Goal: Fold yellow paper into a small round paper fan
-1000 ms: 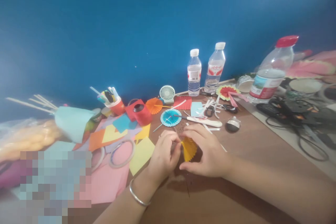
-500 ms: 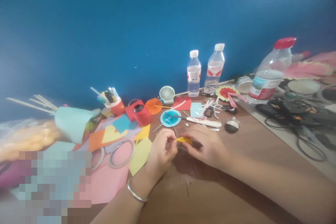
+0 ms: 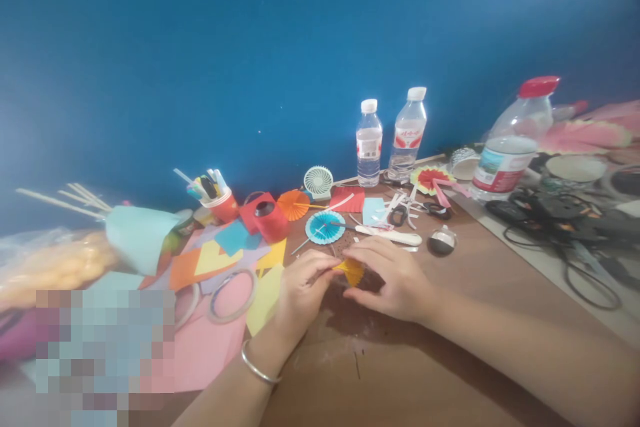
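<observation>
My left hand [image 3: 306, 287] pinches the narrow end of a yellow pleated paper fan [image 3: 353, 271] between thumb and fingertips. My right hand [image 3: 393, 277] curves around the fan's spread side, its thumb below and fingers above, held apart. Whether those fingertips touch the pleats is hard to tell. Just beyond both hands lies a blue pleated paper rosette [image 3: 325, 227] with a pale scalloped rim. Next to it is a white-handled knife or cutter [image 3: 393, 235].
An orange paper fan [image 3: 293, 205], a red roll [image 3: 271, 220] and coloured paper sheets [image 3: 210, 347] lie left. Tape rings [image 3: 233, 295] rest on the sheets. Two water bottles [image 3: 369, 147] stand by the wall. A large red-capped bottle [image 3: 510, 153] and black cables [image 3: 565, 220] are right.
The yellow pleated paper has spread from a narrow folded strip into a small fan. My right thumb and fingers have moved apart; my left hand keeps its pinch.
</observation>
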The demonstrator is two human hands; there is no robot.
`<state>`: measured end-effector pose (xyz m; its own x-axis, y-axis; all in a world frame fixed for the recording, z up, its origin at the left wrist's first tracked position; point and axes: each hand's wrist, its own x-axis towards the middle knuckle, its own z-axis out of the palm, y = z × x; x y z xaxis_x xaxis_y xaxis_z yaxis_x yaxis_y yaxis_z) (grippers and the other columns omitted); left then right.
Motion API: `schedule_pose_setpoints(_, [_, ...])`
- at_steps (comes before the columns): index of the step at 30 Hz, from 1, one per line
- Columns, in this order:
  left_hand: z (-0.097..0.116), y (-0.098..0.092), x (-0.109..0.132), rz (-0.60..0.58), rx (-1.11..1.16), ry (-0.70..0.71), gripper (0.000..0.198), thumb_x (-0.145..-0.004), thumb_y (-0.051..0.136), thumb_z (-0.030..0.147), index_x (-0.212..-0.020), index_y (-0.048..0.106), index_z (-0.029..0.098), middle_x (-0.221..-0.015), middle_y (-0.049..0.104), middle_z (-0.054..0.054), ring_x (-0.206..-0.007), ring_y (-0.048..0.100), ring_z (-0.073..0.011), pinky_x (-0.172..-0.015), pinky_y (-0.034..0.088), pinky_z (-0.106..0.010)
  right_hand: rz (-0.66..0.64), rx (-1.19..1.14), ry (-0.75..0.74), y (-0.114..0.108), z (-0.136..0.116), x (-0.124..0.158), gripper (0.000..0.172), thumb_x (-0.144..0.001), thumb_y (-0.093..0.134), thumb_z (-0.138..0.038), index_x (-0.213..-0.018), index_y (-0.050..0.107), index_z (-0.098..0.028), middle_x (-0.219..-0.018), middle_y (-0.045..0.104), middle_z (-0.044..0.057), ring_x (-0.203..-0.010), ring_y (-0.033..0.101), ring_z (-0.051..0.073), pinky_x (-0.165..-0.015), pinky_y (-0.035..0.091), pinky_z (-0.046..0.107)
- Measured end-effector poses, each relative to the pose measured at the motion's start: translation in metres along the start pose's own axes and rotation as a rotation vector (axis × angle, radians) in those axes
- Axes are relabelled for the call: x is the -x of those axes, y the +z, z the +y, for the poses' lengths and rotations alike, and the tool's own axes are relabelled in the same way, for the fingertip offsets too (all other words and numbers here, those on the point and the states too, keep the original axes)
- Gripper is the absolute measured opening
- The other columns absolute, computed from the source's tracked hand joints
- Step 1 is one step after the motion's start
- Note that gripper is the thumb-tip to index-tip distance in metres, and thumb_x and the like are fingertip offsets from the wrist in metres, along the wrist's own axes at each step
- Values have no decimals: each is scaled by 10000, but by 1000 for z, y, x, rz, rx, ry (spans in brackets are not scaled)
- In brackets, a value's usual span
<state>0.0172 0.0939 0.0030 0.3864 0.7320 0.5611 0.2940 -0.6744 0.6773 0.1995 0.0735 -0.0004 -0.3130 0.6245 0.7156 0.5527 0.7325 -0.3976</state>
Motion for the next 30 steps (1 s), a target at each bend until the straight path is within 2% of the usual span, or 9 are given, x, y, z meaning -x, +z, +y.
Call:
schedule_pose_setpoints(5, [0,0,0,22,47,-55,112,-742,569,166,-823,641,194,-777,630,-31,-734,577,-136,-666,469,-265,-2,-97,101,-2,-3,0,421,-705,600,-306,-1095,500,-182,-1050,573,101,-977,516,223,-834,437,390])
schedule_pose_setpoints(8, [-1,0,-1,70,57,-90,93,-735,579,178,-805,640,191,-773,630,-30,-731,580,-138,-659,471,-263,12,-357,341,0,-2,-1,381,-737,563,-257,-1103,477,-193,-1057,563,97,-932,547,196,-767,482,349])
schedule_pose_setpoints(11, [-1,0,-1,106,41,-110,81,-726,592,198,-793,637,189,-779,632,-30,-741,584,-143,-668,474,-268,-24,-762,579,6,-1,-4,239,-741,566,-284,-953,541,-180,-893,610,57,-781,593,162,-635,515,291])
schedule_pose_setpoints(13, [-1,1,-1,94,33,-105,84,-723,595,195,-796,635,187,-789,631,-33,-753,583,-145,-680,475,-275,-72,-975,715,10,-1,-6,216,-713,599,-323,-847,574,-157,-795,614,36,-704,597,149,-563,510,264])
schedule_pose_setpoints(16, [0,1,-1,65,18,-86,103,-727,587,177,-820,632,188,-814,626,-35,-776,578,-145,-701,473,-279,-71,-1068,841,12,-3,-8,212,-667,643,-323,-764,601,-139,-725,609,18,-639,584,124,-511,488,226])
schedule_pose_setpoints(22, [4,0,-2,36,1,-81,120,-738,574,192,-847,623,184,-829,624,-43,-785,576,-148,-699,473,-280,-42,-995,868,9,-6,-11,194,-633,664,-309,-699,615,-134,-662,612,6,-553,555,97,-484,473,209])
schedule_pose_setpoints(26, [2,1,-2,42,12,-34,101,-743,568,187,-824,628,183,-818,631,-50,-784,576,-154,-696,475,-291,-82,-953,860,11,-4,-10,215,-652,647,-339,-686,604,-131,-638,607,11,-513,547,95,-483,485,226])
schedule_pose_setpoints(28, [1,0,-1,52,16,-3,99,-740,571,172,-817,631,188,-808,634,-47,-776,575,-153,-689,476,-293,-102,-897,795,10,-4,-8,238,-697,602,-370,-736,599,-134,-666,608,22,-537,560,109,-507,497,249])
schedule_pose_setpoints(30, [0,0,-1,65,15,18,114,-731,578,150,-821,630,196,-797,635,-38,-768,574,-151,-682,475,-291,-53,-739,643,7,-4,-6,356,-671,625,-400,-922,572,-153,-850,612,63,-710,590,161,-621,514,307])
